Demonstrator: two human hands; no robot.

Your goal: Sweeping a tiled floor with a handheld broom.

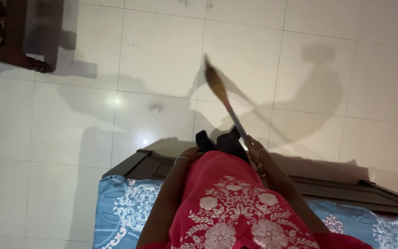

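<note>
The right hand (254, 148) is clamped around the thin handle of a brown bristle broom (217, 87) reaching forward over the white tiled floor (70, 138); the left hand (190, 154) rests on red floral cloth (229, 203), grip unclear

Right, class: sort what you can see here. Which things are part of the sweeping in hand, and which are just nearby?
In use:
broom, held in the right hand
white tiled floor under the broom's head

Just nearby:
dark wooden bed frame
blue floral bedsheet
dark furniture leg, top left
left hand, holding nothing visible
</note>
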